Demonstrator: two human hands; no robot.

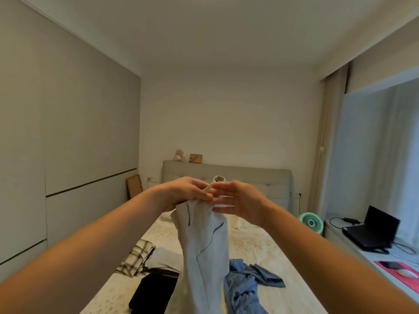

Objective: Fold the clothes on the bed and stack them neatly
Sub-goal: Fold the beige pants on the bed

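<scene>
Beneath the raised arms lies the bed, with a crumpled blue garment, a plaid piece and a black folded piece on it. Above it hangs a pale grey garment — the left hand pinches its top edge, while the right hand touches it with fingers straight and spread.

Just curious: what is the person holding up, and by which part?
A pale grey garment, pinched at its top edge by the left hand. The right hand is open beside it, fingers straight.
</scene>
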